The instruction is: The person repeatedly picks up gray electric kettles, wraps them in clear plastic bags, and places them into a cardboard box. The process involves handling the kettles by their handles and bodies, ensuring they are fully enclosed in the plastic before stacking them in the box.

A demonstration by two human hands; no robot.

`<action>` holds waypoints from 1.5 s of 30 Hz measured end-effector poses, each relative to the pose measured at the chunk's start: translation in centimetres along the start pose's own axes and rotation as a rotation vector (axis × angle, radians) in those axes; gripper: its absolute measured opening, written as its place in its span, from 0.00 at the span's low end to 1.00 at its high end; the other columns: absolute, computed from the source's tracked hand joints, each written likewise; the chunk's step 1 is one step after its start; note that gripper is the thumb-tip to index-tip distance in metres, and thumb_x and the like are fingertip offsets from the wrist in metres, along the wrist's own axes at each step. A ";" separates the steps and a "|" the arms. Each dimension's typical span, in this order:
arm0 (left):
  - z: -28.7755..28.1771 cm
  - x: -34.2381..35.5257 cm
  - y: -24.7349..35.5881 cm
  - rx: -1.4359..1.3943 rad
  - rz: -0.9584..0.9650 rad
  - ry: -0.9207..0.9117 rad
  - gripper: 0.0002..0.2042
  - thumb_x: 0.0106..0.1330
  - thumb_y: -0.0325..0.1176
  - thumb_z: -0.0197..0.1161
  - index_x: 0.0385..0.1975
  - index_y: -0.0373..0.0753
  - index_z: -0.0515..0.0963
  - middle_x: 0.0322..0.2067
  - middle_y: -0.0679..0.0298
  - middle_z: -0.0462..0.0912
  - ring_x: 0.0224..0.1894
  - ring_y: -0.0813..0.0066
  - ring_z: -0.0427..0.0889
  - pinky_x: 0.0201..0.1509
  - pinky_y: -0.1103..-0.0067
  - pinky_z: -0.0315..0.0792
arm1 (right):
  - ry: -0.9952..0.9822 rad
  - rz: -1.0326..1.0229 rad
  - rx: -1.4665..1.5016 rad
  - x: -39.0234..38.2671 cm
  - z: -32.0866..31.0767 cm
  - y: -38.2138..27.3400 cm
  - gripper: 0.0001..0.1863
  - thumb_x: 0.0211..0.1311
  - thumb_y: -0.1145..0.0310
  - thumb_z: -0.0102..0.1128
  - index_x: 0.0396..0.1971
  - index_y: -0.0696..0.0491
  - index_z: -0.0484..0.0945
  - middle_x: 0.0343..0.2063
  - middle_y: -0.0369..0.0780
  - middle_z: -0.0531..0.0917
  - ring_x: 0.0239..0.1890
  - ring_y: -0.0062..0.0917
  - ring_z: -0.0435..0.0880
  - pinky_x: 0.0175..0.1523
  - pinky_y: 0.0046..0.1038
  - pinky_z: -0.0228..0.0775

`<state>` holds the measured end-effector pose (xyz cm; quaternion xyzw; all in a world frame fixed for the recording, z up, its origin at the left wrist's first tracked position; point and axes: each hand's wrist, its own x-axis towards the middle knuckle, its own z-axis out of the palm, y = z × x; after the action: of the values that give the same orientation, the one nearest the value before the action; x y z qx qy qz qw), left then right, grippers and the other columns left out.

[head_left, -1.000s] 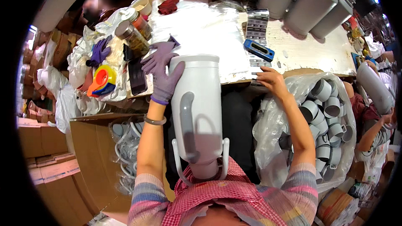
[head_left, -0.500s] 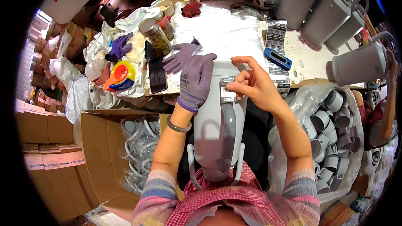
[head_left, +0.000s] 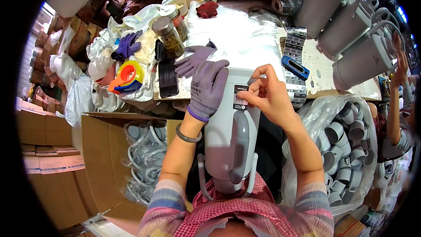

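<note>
A light grey jug-like container [head_left: 219, 136] with a dark grey side handle [head_left: 239, 149] lies lengthwise before me, its narrow end toward my body. My left hand [head_left: 207, 88], in a purple-grey knit glove, is wrapped over its upper left side, the fingertips partly hidden. On the container's face sits a small black-and-white label [head_left: 239, 102]. My bare right hand [head_left: 272, 98] has its thumb and curled fingers drawn together at the label's right edge. An empty purple-grey glove [head_left: 193, 60] lies on the table just beyond my left hand.
Several grey containers [head_left: 322, 6] stand at the back right, near a co-worker's hand [head_left: 398, 63]. A label strip [head_left: 294, 44] and a blue cutter [head_left: 295, 67] lie on the table. Grey cups fill a plastic bag [head_left: 302, 149] at right; a carton [head_left: 103, 162] holds wrapped handles. A tape dispenser [head_left: 129, 77] lies left.
My right thumb and fingers have drawn closer together at the label. The co-worker's container has moved left toward the others. My left hand keeps its place on my container.
</note>
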<state>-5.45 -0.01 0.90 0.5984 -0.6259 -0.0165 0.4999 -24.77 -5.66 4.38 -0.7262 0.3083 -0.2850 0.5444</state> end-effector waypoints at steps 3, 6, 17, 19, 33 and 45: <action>-0.2 -0.3 -0.2 0.033 -0.015 -0.044 0.14 0.58 0.32 0.66 0.42 0.35 0.77 0.37 0.54 0.79 0.41 0.55 0.77 0.49 0.68 0.70 | -0.042 0.015 -0.441 0.4 -1.0 -1.2 0.26 0.52 0.55 0.76 0.36 0.55 0.70 0.19 0.41 0.81 0.23 0.29 0.82 0.32 0.28 0.73; -0.8 -0.3 0.8 0.018 -0.033 -0.074 0.20 0.50 0.33 0.72 0.42 0.35 0.76 0.37 0.58 0.77 0.40 0.64 0.76 0.48 0.73 0.70 | 0.024 0.110 -0.730 1.4 -5.6 0.3 0.25 0.50 0.54 0.77 0.20 0.57 0.72 0.17 0.38 0.76 0.19 0.20 0.72 0.26 0.25 0.65; 2.1 3.9 -11.5 0.284 -0.344 -0.020 0.49 0.52 0.60 0.69 0.67 0.30 0.61 0.63 0.42 0.65 0.64 0.50 0.65 0.68 0.61 0.59 | 0.215 -0.201 0.235 -3.3 -9.7 9.6 0.38 0.69 0.43 0.38 0.31 0.67 0.84 0.36 0.53 0.87 0.41 0.37 0.85 0.55 0.35 0.72; 4.3 4.4 -14.2 0.721 -0.365 -0.291 0.59 0.45 0.74 0.63 0.71 0.34 0.55 0.71 0.42 0.53 0.73 0.45 0.52 0.76 0.59 0.47 | 0.302 -0.121 0.218 -4.0 -10.0 10.2 0.38 0.68 0.44 0.40 0.30 0.68 0.84 0.36 0.53 0.86 0.41 0.36 0.85 0.55 0.34 0.72; -2.5 8.0 -7.8 -0.822 -0.721 -0.421 0.20 0.62 0.26 0.67 0.54 0.31 0.76 0.37 0.60 0.83 0.38 0.75 0.84 0.45 0.79 0.80 | 0.071 0.183 -0.122 7.4 -5.3 8.7 0.33 0.71 0.48 0.47 0.30 0.67 0.84 0.21 0.39 0.83 0.24 0.21 0.77 0.36 0.24 0.67; 5.0 9.2 -8.0 -1.039 -0.608 -0.153 0.09 0.68 0.32 0.62 0.43 0.36 0.78 0.38 0.67 0.81 0.43 0.78 0.79 0.49 0.78 0.75 | 0.086 -0.044 -0.312 14.5 -3.6 4.7 0.07 0.50 0.73 0.69 0.21 0.61 0.80 0.16 0.36 0.77 0.20 0.16 0.71 0.27 0.24 0.64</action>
<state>-0.84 -12.16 -0.94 0.4252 -0.3711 -0.5048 0.6532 -18.69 -19.87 1.87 -0.7958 0.3557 -0.2762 0.4049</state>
